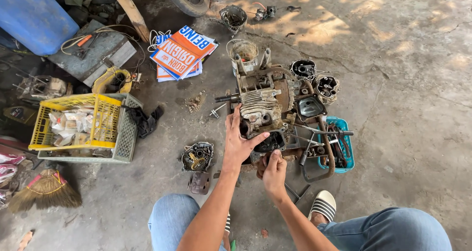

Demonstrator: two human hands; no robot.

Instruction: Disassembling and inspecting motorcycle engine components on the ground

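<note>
Engine block [263,106], grimy and finned, sitting on the concrete floor [413,84] at the centre of a scatter of parts, just ahead of the person's knees. Left hand [238,140] lying flat against the near left side of the block, fingers stretched upward along the fins and thumb splayed out to the right, bracing rather than gripping. Right hand [273,171] curled into a closed fist just below the block, clamping on something dark and small at its lower edge; not telling what it is, since the fingers are hiding it. Resting to the right of the block, a teal plastic basket [344,145] holding tools, with a bent metal pipe [324,157] lying across its near side. Standing behind the block, a dirty white bucket [244,51] and two round black engine parts [314,79]. Lying to the left of the hands, a small greasy cover piece [197,156] on the bare floor. Further left, a yellow crate [73,120] stacked inside a grey one, a straw broom [46,189] beside it, and orange and blue printed sheets [182,52] spread near a wooden plank. Showing at the bottom, blue jeans and a striped sandal [322,204].
</note>
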